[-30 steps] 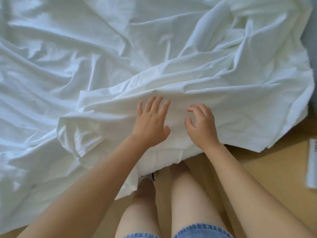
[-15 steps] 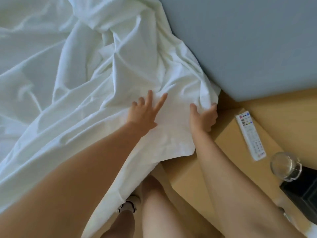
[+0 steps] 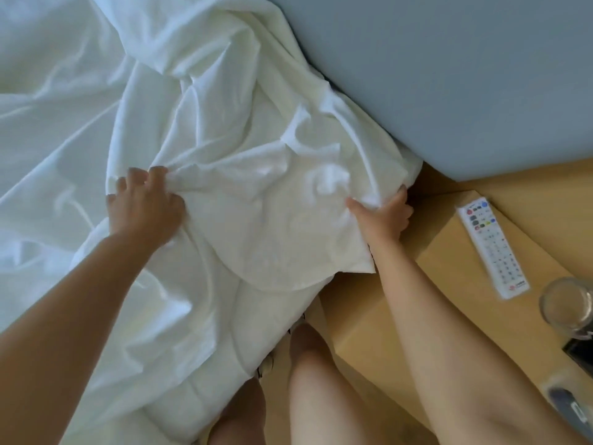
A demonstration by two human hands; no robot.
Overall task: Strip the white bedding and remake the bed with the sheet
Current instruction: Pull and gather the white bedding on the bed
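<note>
Blue-grey surface [image 3: 449, 75] fills the upper right; the white sheet [image 3: 256, 139] lies bunched left and middle. My left hand [image 3: 144, 207] grabs a fold, my right hand [image 3: 383, 216] pinches its edge. A hard yank could sweep the remote [image 3: 494, 248] or glass [image 3: 566, 303] off the stand [image 3: 442, 268].

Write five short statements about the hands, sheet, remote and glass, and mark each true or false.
1. The left hand and right hand both grip the sheet. True.
2. The remote lies on the sheet. False: it lies on the wooden stand, apart from the sheet.
3. A glass stands right of the remote. True.
4. The sheet lies flat and smooth. False: it is crumpled.
5. The right hand holds the remote. False: it grips the sheet's edge.
</note>
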